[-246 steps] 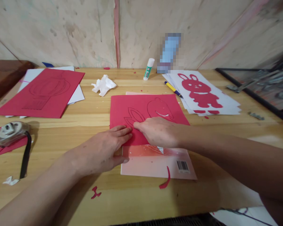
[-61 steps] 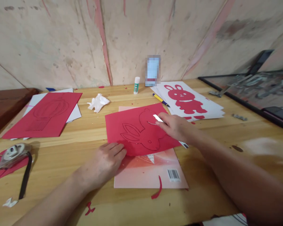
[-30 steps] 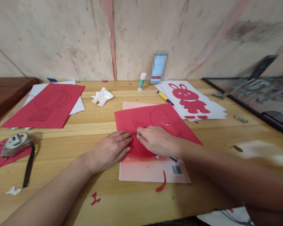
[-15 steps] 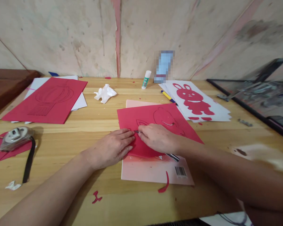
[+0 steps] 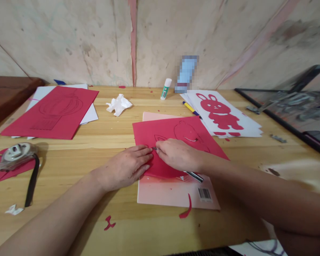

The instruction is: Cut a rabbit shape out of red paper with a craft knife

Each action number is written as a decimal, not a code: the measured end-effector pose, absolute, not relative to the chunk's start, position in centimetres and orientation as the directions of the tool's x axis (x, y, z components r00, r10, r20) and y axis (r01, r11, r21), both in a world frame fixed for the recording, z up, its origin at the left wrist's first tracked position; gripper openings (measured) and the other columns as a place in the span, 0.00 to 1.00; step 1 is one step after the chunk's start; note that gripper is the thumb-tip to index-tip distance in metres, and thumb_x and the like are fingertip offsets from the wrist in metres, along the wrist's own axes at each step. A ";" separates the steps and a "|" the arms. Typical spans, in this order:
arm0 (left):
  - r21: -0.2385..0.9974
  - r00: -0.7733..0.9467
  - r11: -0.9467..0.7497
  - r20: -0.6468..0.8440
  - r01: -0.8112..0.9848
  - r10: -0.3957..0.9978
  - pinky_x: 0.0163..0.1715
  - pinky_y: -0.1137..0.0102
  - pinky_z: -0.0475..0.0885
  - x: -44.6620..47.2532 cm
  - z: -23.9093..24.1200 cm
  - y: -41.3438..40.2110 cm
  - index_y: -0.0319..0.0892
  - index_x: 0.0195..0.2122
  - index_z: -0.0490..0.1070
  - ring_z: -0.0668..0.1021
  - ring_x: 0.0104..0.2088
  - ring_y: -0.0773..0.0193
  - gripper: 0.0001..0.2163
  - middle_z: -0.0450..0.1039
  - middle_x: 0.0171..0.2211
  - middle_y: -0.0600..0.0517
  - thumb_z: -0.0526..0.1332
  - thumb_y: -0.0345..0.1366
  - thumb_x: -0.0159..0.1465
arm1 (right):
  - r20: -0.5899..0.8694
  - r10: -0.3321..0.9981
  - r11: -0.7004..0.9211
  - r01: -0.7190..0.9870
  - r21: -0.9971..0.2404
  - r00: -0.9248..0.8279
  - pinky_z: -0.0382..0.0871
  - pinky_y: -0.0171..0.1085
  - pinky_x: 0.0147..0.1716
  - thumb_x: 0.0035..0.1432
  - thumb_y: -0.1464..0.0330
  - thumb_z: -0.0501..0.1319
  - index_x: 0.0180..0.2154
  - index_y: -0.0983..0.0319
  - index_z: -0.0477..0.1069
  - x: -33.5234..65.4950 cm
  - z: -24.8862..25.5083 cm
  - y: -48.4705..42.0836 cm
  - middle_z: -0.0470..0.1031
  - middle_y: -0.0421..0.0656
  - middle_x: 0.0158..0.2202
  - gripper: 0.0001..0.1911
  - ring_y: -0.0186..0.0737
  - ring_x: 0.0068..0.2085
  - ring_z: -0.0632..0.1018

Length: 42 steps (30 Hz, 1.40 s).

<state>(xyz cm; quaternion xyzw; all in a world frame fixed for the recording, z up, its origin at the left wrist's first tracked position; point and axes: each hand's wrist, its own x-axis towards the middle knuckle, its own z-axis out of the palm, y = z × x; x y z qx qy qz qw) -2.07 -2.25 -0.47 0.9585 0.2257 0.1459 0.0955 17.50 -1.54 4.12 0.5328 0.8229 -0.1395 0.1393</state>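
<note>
Right hand (image 5: 180, 154) curled round craft knife (image 5: 196, 176), tip on red sheet (image 5: 173, 132); left hand (image 5: 126, 168) flat, fingers spread, pressing it.

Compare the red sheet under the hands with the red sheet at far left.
The near red sheet shows a rabbit-like outline; the left red sheet a lantern. The near red sheet is pinned by the left hand, the right hand holding a slim metal tool to it; the left red sheet lies untouched. The near one rests on a pink pad, the left one on white paper. Both lie flat on the wooden table.
</note>
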 end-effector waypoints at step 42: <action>0.235 0.854 -0.896 0.288 0.377 0.434 0.56 0.60 0.68 -1.5 -0.2 -2.1 0.33 0.46 0.71 0.75 0.51 0.58 0.13 0.72 0.50 0.40 0.51 0.28 0.66 | -0.490 0.800 0.375 0.926 -0.043 -0.347 0.62 0.36 0.28 0.59 0.72 0.50 0.41 0.64 0.74 16.3 5.4 -1.1 0.78 0.52 0.39 0.15 0.47 0.39 0.78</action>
